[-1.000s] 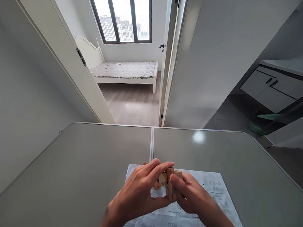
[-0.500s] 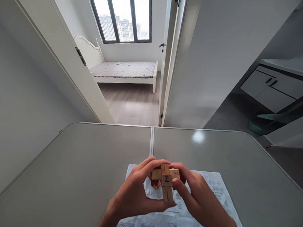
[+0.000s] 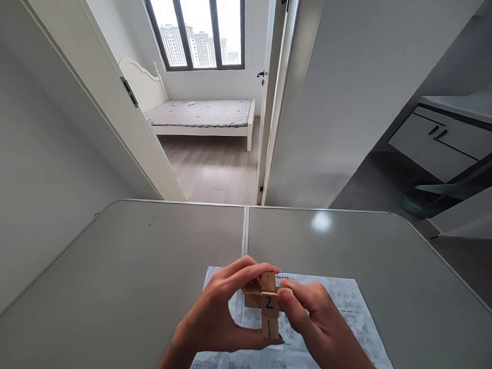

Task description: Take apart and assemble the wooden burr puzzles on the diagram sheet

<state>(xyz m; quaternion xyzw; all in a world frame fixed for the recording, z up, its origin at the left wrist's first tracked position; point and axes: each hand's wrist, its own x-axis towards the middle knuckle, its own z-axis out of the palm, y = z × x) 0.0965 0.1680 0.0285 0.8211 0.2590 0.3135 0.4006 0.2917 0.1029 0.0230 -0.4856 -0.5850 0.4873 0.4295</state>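
A wooden burr puzzle (image 3: 270, 302) made of crossed blocks is held up between my two hands, above the table. The end facing me has "2" written on it, with "1" marks on the upright piece. My left hand (image 3: 221, 307) spans that upright piece, fingers on its top and thumb under its bottom end. My right hand (image 3: 314, 310) pinches the puzzle's right side between thumb and forefinger, hiding that block. Beneath the hands lies a printed instruction sheet (image 3: 346, 306) with small line drawings.
The grey table (image 3: 166, 268) has a seam (image 3: 245, 227) down its middle and rounded far corners. Beyond it are a doorway, a bed (image 3: 204, 113) and a window (image 3: 195, 32). White cabinets (image 3: 437, 134) stand at the right.
My right thumb and fingers have closed onto the puzzle's right block, covering its "3" mark. The puzzle has tilted and dropped slightly. My left hand keeps its hold.
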